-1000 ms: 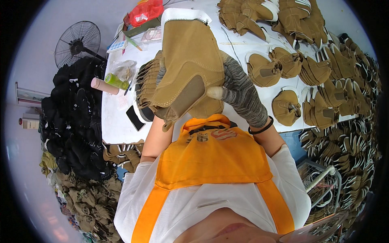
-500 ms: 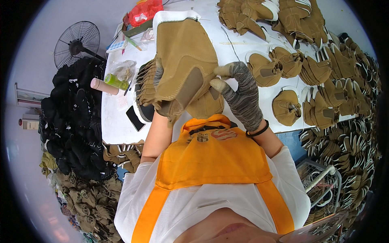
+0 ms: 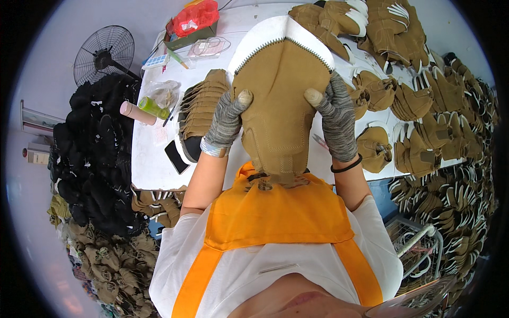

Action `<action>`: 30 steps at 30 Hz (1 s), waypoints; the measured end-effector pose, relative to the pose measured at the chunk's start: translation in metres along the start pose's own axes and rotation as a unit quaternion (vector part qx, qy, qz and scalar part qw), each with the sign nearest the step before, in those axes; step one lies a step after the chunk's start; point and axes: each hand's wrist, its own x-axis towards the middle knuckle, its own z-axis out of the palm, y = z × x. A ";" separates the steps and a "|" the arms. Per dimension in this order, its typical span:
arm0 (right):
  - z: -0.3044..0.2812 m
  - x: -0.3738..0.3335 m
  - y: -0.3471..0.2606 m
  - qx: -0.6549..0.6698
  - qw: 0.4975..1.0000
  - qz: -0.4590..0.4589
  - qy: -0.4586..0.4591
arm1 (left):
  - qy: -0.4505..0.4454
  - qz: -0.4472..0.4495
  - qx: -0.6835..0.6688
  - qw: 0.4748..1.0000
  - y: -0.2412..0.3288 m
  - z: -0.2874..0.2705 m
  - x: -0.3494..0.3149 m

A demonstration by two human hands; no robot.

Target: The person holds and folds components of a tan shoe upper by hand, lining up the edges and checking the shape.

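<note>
Between my two hands is a brown shoe upper (image 3: pixel 278 95), its zigzag-stitched white edge pointing away from me and its narrower end over my orange apron. My left hand (image 3: pixel 229 117), in a grey knitted glove with bare-looking pale thumb tip, grips its left side. My right hand (image 3: pixel 337 117), gloved alike and with a black band at the wrist, grips the right side. Both thumbs press on the top face; the other fingers are mostly hidden behind the upper. Just left of my left hand lies a row of overlapping brown uppers (image 3: pixel 204 108).
Several brown uppers (image 3: pixel 413 98) stand in rows on the white table (image 3: pixel 154 175) at right, with more piled at the back. A phone (image 3: pixel 176 157), pink bottle (image 3: pixel 137 113) and green roll (image 3: pixel 154 107) lie at left. A fan (image 3: pixel 103 55) and black uppers (image 3: pixel 95 159) stand beyond.
The upper has been turned so its white edge spreads broadly across the far end. My right hand has moved from near its side to gripping it; my left hand now shows, thumb on top.
</note>
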 end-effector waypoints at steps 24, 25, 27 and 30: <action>-0.023 -0.002 -0.003 -0.235 0.919 -0.310 0.063 | 0.026 0.417 0.608 0.675 0.048 0.025 -0.010; -0.019 -0.005 -0.009 -0.267 0.910 -0.304 0.090 | 0.046 0.429 0.607 0.667 0.048 0.027 -0.012; -0.016 -0.006 -0.012 -0.306 0.884 -0.336 0.105 | 0.078 0.443 0.605 0.657 0.045 0.027 -0.014; -0.019 -0.004 -0.005 -0.364 0.851 -0.363 0.104 | 0.107 0.452 0.612 0.640 0.041 0.022 -0.017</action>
